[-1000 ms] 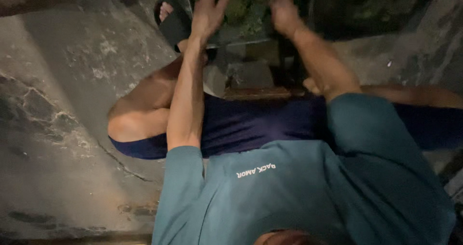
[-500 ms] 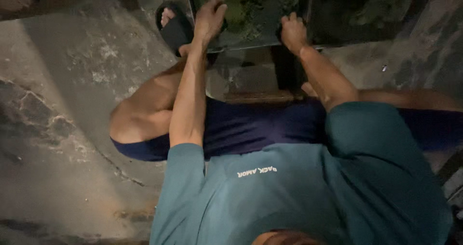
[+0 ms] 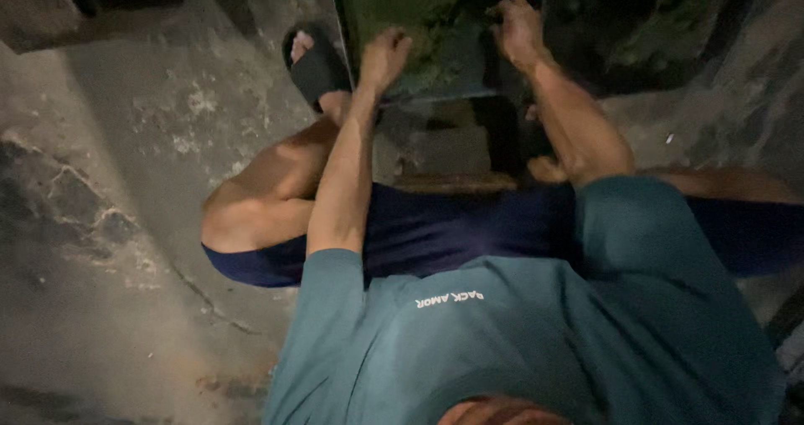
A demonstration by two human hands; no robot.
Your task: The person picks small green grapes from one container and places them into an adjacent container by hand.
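Observation:
I am squatting over a dark rectangular tray (image 3: 444,86) filled with green, mossy plant matter. My left hand (image 3: 385,56) is curled over the tray's near left rim. On the right rim, the fingers of my right hand (image 3: 519,27) are bent around the edge. Both arms reach forward between my knees. The dim light hides the tray's far side and what lies inside it.
My left foot in a black sandal (image 3: 316,69) stands just left of the tray. A cracked, stained concrete floor (image 3: 126,182) spreads to the left. A low wooden piece (image 3: 444,182) lies under the tray's near side. Dark foliage (image 3: 653,31) fills the upper right.
Both hands came down from reaching further forward and settled on the tray's two sides. The right hand shifted outward to the right rim, and the view moved slightly.

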